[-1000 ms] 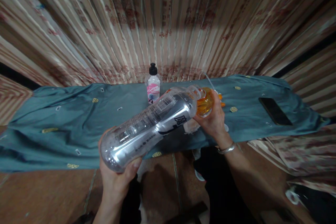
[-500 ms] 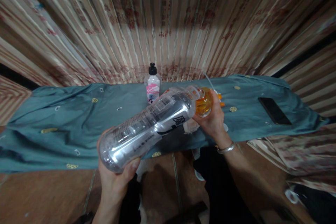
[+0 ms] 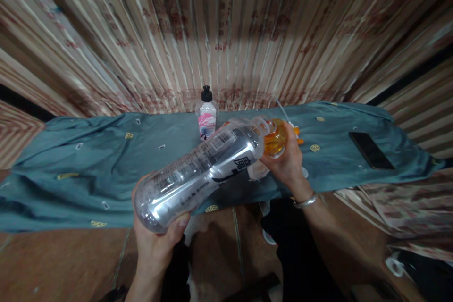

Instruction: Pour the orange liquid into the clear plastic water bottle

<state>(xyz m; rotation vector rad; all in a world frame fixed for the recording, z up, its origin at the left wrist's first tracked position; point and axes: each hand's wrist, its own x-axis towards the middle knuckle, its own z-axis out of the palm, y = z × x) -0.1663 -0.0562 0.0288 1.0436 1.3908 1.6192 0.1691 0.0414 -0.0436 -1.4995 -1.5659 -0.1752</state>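
My left hand [image 3: 155,238] is wrapped round the base of a large clear plastic bottle [image 3: 198,172] with a silvery look and black print. The bottle lies tilted, base low at left, its open neck up at right. Against that neck is a small clear container of orange liquid [image 3: 275,138], gripped by my right hand [image 3: 286,163], which wears a bracelet. Whether the two mouths touch or one sits inside the other I cannot tell. Just behind the large bottle stands a clear bottle with a pink label and black cap [image 3: 207,115].
A green patterned cloth [image 3: 95,160] covers the table. A black phone [image 3: 371,150] lies on it at right. A thin pale stick [image 3: 281,107] and small orange parts [image 3: 300,141] show behind my right hand. Below the large bottle is a pale pinkish item [image 3: 258,170]. Pleated curtains [image 3: 219,23] hang behind.
Almost nothing differs. The whole view has shifted very slightly; both hands keep the same hold and the bottle the same tilt.
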